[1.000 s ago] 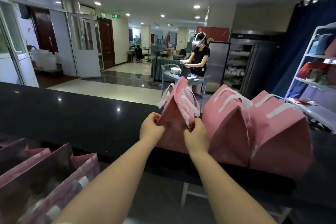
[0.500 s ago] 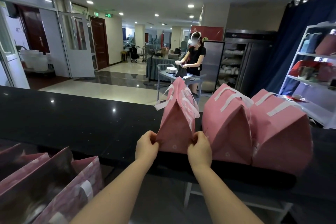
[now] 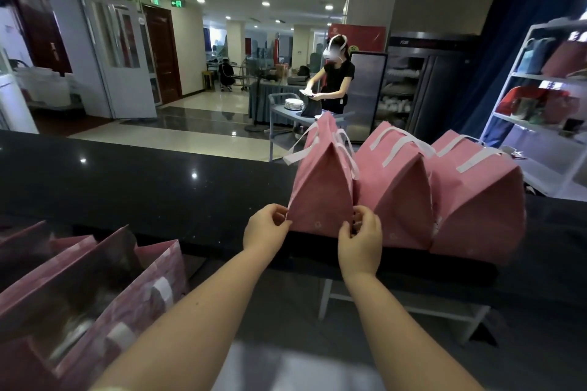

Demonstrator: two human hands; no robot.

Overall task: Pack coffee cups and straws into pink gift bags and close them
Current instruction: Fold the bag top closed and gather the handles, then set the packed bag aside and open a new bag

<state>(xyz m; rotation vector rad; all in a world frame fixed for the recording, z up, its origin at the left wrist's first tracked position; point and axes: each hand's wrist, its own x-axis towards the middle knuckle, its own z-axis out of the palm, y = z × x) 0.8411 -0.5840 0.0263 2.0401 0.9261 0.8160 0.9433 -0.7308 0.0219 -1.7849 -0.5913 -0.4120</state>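
Head view: on a dark counter [image 3: 133, 187], the left hand [image 3: 265, 227] and right hand [image 3: 360, 236] pinch the 2 lower corners of a closed pink gift bag [image 3: 320, 194] between fingertips; its thin paper likely creases easily, so firm bottom edges suit gripping.

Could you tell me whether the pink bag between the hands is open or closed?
Closed: the sides of the held bag meet in a narrow peak at the top, and no opening shows.
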